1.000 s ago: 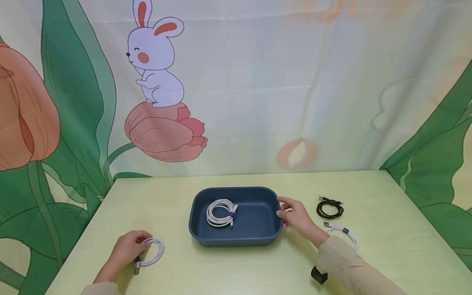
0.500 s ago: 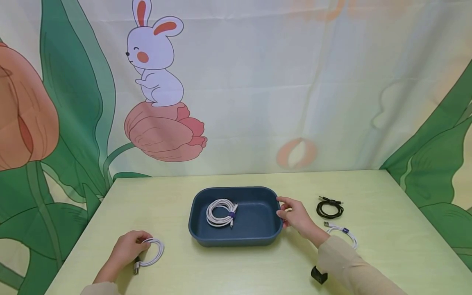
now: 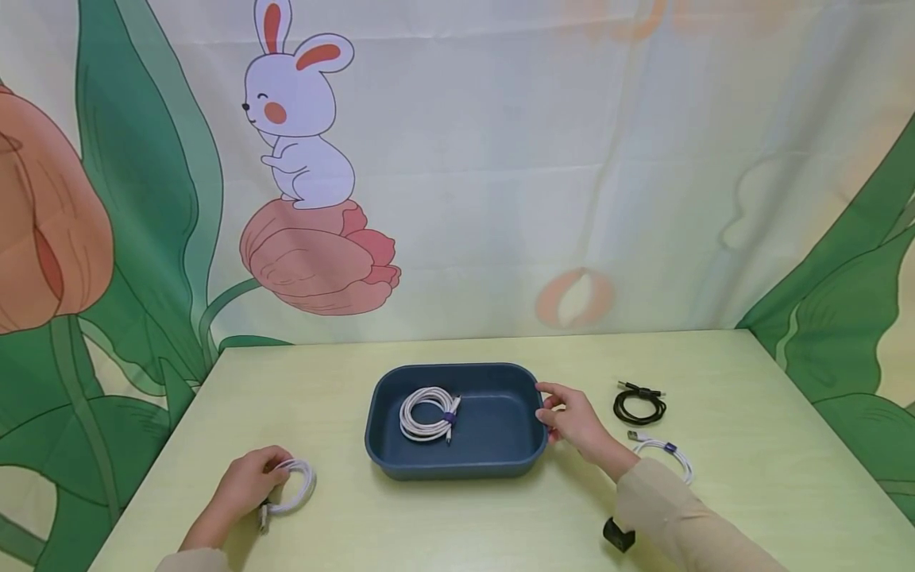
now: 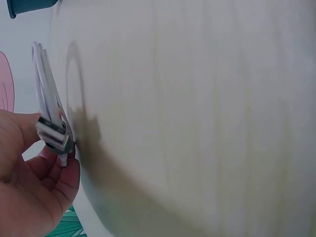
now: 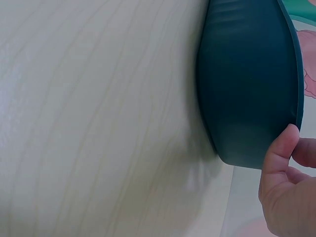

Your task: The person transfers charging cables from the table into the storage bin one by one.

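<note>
My left hand (image 3: 246, 483) pinches a coiled white USB cable (image 3: 306, 486) at the left of the table. In the left wrist view that cable (image 4: 45, 89) shows edge-on beside its shadow, its metal plug (image 4: 53, 134) towards the camera. At the middle stands a dark blue rectangular tray (image 3: 457, 470). My right hand (image 3: 575, 421) grips its right end, with thumb and fingers at the rim, as the right wrist view shows on the tray wall (image 5: 247, 89). A thicker coiled white cable (image 3: 415, 429), bound with a purple strap, lies inside the tray's left half.
To the right of the tray lie a coiled black cable (image 3: 639, 407) and another white USB cable (image 3: 679, 457) with a purple strap, partly behind my right forearm. A small black block (image 3: 618, 534) sits by the right sleeve. A printed curtain (image 3: 465, 199) hangs behind the table.
The white cable in my left hand has shifted slightly left and tilted, its plug turning a little. My right hand and the tray stay in place.
</note>
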`<move>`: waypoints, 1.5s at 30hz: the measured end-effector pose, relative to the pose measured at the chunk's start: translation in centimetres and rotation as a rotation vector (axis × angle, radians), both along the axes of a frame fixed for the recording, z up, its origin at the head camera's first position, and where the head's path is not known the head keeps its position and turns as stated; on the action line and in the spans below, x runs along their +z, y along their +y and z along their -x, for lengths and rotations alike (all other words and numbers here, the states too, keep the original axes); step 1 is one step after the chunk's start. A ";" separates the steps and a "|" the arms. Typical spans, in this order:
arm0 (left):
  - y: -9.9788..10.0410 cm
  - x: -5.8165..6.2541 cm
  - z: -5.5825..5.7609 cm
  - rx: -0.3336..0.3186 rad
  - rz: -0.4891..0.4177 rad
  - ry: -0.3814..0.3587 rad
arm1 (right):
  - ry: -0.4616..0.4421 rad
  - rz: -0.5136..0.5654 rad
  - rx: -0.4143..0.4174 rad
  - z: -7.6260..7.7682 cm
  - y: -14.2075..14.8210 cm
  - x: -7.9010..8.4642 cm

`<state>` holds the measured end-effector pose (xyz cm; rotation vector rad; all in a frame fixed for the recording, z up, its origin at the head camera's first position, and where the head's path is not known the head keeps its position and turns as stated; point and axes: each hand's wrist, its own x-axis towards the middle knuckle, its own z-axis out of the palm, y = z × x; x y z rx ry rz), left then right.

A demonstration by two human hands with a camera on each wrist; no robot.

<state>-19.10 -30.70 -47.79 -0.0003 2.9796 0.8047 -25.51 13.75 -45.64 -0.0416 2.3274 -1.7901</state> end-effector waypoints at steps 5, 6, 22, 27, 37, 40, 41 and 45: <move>0.1 0.4 -0.1 0.015 -0.021 -0.014 | 0.002 0.002 0.005 -0.1 0.0 0.1; 0.1 0.4 -0.1 0.021 -0.023 -0.018 | 0.003 0.004 0.006 -0.1 0.0 0.1; 0.6 0.7 -0.1 0.028 -0.100 -0.002 | 0.006 0.014 0.013 0.0 0.1 0.0; 0.7 0.8 -0.1 0.033 -0.114 -0.008 | 0.005 0.010 0.007 0.0 0.0 0.0; 0.5 1.2 -0.1 0.025 -0.136 -0.015 | 0.008 0.013 0.009 0.0 0.1 -0.1; 0.4 1.2 0.0 0.016 -0.149 -0.017 | 0.014 0.016 0.013 0.0 0.1 -0.1; 0.4 1.2 0.0 0.017 -0.152 -0.018 | 0.015 0.017 0.015 0.0 0.1 -0.1; 0.3 1.1 0.1 0.020 -0.170 -0.028 | 0.009 0.024 0.014 0.0 0.1 -0.1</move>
